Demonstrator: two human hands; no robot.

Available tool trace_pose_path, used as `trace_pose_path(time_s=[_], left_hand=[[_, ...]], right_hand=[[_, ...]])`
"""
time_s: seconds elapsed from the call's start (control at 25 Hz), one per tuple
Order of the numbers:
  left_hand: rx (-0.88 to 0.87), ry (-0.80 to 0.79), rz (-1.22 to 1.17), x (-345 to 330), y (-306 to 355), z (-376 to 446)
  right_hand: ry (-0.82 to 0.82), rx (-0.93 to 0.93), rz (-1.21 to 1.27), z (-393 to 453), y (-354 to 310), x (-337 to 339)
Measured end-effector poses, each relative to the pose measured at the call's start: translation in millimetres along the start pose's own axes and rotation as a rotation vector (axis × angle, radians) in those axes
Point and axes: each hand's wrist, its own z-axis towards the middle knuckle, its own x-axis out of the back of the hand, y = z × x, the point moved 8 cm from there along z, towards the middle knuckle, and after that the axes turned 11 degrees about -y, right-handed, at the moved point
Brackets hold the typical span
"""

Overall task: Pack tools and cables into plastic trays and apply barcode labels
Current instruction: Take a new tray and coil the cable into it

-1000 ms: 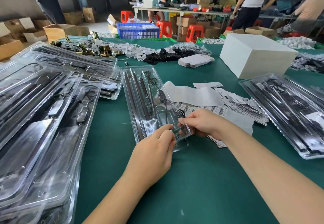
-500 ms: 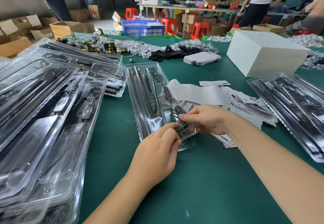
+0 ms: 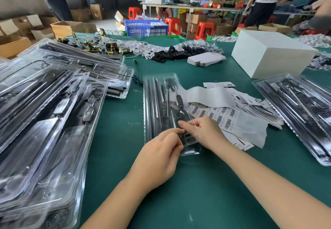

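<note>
While my left hand [image 3: 157,155] and right hand [image 3: 202,132] pinch its near end, the glossy clear tray [image 3: 161,103] of thin black rods lies on green felt [image 3: 206,184], barcode labels [image 3: 220,115] at three o'clock.

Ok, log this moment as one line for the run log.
left hand pinching tray near end | right hand gripping same end | barcode sheet right, touching tray

Single view, head-mounted, wide-angle. Looks forward and down over the green table [image 3: 179,202] from the wearer's seat. Both forearms enter from the bottom edge; left hand [image 3: 157,155] and right hand [image 3: 202,132] sit near, at frame centre. Upper frame reaches the far workshop, edges visibly bowed.
</note>
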Motion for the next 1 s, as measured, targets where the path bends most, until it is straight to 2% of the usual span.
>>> trace_pose_path(time_s=[0.12, 0.24, 0.32, 0.48, 0.6, 0.72, 0.88, 1.0], left_hand=[[0.012, -0.054, -0.067, -1.2, -7.0, 1.7], [0.082, -0.064, -0.015, -5.0, -10.7, 2.6], [0.124, -0.058, 0.066, -7.5, -10.1, 4.6], [0.159, 0.057, 0.144, -4.9, -3.7, 9.1], [0.203, 0.059, 0.156, -4.9, -9.5, 9.1], [0.199, 0.084, 0.192, -2.4, -10.7, 7.1], [0.247, 0.084, 0.240, -3.1, -13.1, 8.0], [0.278, 0.078, 0.276, -4.6, -15.4, 8.0]], right_hand=[[0.111, -0.028, -0.033, -13.4, 4.0, 4.5], [0.204, -0.008, -0.146, -21.4, -5.1, 0.0], [0.193, -0.013, -0.183, -21.5, -7.1, -4.2], [0.150, -0.073, -0.203, -18.9, -2.4, -10.3], [0.154, -0.102, -0.337, -19.3, -4.1, -16.0], [0.028, -0.085, -0.443, -18.4, -7.6, -21.8], [-0.226, -0.127, -0.353, -16.4, 0.5, -29.2], [-0.147, -0.089, -0.075, -17.6, -3.0, -19.0]])
